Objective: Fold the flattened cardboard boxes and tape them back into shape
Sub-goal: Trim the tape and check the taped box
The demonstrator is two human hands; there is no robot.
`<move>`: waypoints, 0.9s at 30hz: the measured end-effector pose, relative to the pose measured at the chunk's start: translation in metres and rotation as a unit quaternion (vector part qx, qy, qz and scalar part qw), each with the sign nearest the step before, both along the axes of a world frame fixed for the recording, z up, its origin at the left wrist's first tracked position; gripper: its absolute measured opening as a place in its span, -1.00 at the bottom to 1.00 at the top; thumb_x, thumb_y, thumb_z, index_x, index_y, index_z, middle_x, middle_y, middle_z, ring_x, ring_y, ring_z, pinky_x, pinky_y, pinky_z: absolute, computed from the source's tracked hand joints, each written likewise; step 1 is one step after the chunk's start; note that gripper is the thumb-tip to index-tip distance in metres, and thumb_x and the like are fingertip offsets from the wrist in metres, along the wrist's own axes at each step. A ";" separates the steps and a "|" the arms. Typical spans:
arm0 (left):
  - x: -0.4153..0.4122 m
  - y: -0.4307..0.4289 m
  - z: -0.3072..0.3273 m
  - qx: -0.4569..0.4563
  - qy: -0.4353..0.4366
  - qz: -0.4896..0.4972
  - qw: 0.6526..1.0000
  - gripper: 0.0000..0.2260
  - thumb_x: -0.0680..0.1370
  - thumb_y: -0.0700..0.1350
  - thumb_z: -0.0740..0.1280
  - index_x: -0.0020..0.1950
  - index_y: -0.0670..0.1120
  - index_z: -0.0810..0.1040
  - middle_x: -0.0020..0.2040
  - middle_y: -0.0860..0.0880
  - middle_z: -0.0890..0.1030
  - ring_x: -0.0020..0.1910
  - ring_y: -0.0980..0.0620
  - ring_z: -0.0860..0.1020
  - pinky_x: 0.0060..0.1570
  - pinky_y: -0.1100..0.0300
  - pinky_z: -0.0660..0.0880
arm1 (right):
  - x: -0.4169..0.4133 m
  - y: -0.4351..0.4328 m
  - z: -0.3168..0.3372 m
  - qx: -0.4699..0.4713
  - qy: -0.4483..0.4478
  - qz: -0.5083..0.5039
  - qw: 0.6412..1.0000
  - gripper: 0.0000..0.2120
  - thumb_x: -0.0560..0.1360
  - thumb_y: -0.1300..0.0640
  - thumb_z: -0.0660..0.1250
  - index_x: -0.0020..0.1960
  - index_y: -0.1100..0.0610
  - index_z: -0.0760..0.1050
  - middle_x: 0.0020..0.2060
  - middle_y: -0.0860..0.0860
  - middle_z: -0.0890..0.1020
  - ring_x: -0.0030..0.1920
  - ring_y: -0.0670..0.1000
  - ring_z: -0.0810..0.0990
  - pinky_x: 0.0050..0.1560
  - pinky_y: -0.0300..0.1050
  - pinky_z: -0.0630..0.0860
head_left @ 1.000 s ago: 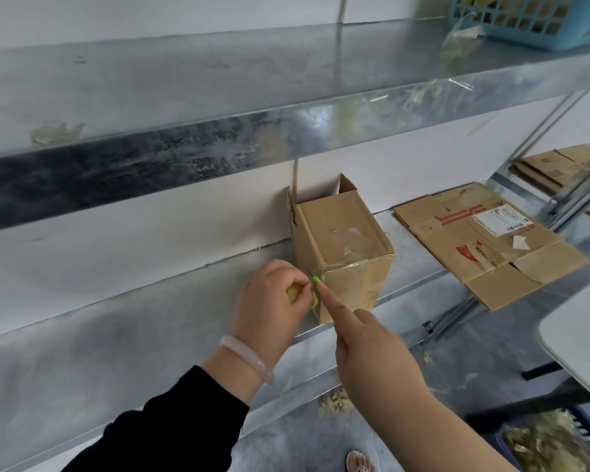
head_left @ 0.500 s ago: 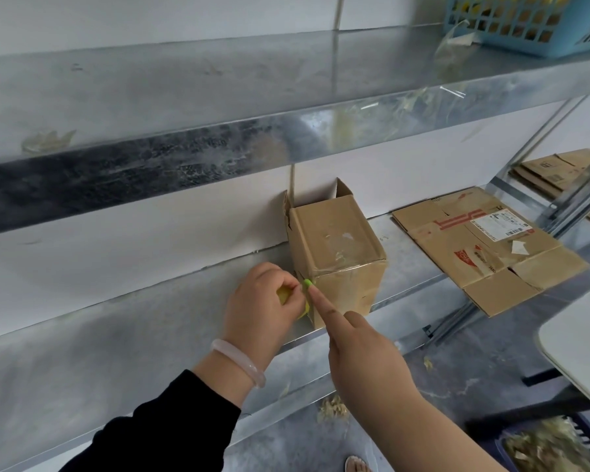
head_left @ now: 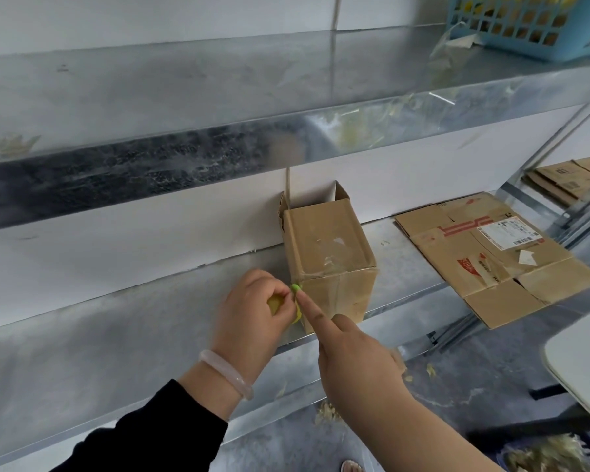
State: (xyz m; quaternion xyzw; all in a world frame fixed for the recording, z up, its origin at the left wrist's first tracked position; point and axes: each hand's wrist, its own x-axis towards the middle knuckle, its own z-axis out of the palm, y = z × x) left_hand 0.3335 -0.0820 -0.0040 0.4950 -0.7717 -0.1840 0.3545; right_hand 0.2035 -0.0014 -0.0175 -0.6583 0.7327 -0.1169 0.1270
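**Two hands at the corner of a folded box on the shelf**

A small cardboard box [head_left: 327,257], already folded into shape, stands on the lower metal shelf [head_left: 116,335]. Its back end touches the white wall, and one flap there stands up. Shiny clear tape [head_left: 332,267] lies over its near top edge.

The left hand [head_left: 249,315] is just left of the box, with the fingers curled tightly round a small yellow thing [head_left: 274,304]. What this thing is, I cannot tell, because the fingers hide most of it. A pale bracelet [head_left: 226,373] is on the wrist, and a black sleeve [head_left: 150,434] covers the forearm.

The right hand [head_left: 355,356] comes from below. Its index finger is straight, and the tip, with a green nail, lies at the near left corner of the box, close to the left thumb. The other fingers are folded in and hold nothing.

To the right on the same shelf, apart from the box, lies a flattened box [head_left: 491,264] with red print and a white label. More flat cardboard [head_left: 573,178] lies farther right, behind a metal post. On the upper shelf [head_left: 184,93] a blue basket [head_left: 532,25] stands at the right end.
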 end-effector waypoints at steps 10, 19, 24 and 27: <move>0.027 -0.018 -0.009 -0.032 -0.053 0.031 0.998 -0.91 0.43 -0.17 0.46 -0.23 -0.06 0.58 -0.19 0.08 0.53 -0.23 0.08 0.49 -0.24 0.20 0.43 | -0.023 0.016 0.002 -0.053 -0.056 0.118 0.990 -0.27 0.57 0.18 0.18 0.57 -0.25 -0.09 -0.24 -0.13 0.39 -0.47 -0.06 0.33 -0.52 -0.29 0.16; 0.066 -0.039 -0.039 -0.033 -0.167 0.081 0.982 -0.69 0.49 0.07 0.12 -0.17 -0.01 0.63 -0.13 0.04 0.56 -0.24 -0.04 0.57 -0.21 0.09 0.51 | -0.111 -0.012 -0.008 -0.271 -0.169 -0.113 0.941 -0.45 0.66 0.06 0.08 0.55 -0.26 -0.04 0.05 -0.29 0.46 -0.04 -0.31 0.51 -0.30 -0.26 0.39; 0.072 -0.042 -0.056 -0.053 -0.244 0.096 0.963 -0.70 0.51 0.03 0.12 -0.20 0.00 0.62 -0.15 -0.01 0.57 -0.35 -0.12 0.56 -0.35 0.09 0.46 | -0.167 -0.056 -0.045 -0.062 -0.117 -0.190 0.973 -0.56 0.62 0.13 0.06 0.48 -0.06 0.19 0.18 0.13 0.52 -0.05 0.09 0.49 -0.11 -0.05 0.40; 0.071 -0.039 -0.068 -0.061 -0.269 0.108 0.955 -0.74 0.49 0.03 0.16 -0.20 0.05 0.63 -0.13 0.02 0.58 -0.33 -0.09 0.56 -0.30 0.11 0.40 | -0.178 -0.081 -0.062 0.006 -0.079 -0.165 0.983 -0.60 0.62 0.21 0.10 0.44 0.03 0.28 0.10 0.10 0.46 -0.14 0.02 0.46 -0.12 0.00 0.42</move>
